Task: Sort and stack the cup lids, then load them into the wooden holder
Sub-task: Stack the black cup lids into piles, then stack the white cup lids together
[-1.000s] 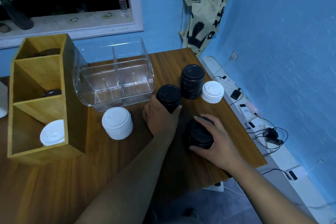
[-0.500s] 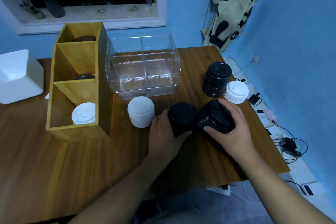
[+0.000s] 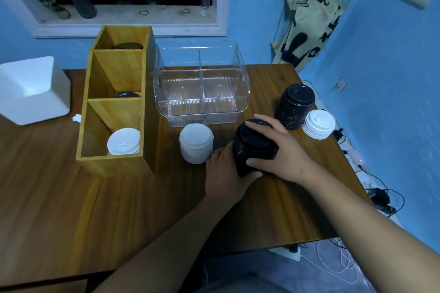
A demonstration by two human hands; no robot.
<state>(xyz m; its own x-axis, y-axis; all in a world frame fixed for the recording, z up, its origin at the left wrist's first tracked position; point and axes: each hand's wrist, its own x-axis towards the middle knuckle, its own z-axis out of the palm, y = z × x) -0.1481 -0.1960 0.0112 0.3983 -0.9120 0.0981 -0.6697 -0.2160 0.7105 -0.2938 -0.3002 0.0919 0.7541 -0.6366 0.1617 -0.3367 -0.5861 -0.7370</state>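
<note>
The two black stacks held apart half a second ago now form one tall stack of black plastic cup lids [image 3: 252, 147], standing toward the wooden table's [image 3: 71, 209] right edge. The right hand [image 3: 283, 152] clasps its top with fingers spread, and the left hand [image 3: 223, 173] curls round its base.

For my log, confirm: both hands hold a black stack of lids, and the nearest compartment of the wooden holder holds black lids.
One point is wrong: the head view shows white lids in the nearest compartment of the wooden holder. The left hand and right hand do hold a black stack of lids.
</note>
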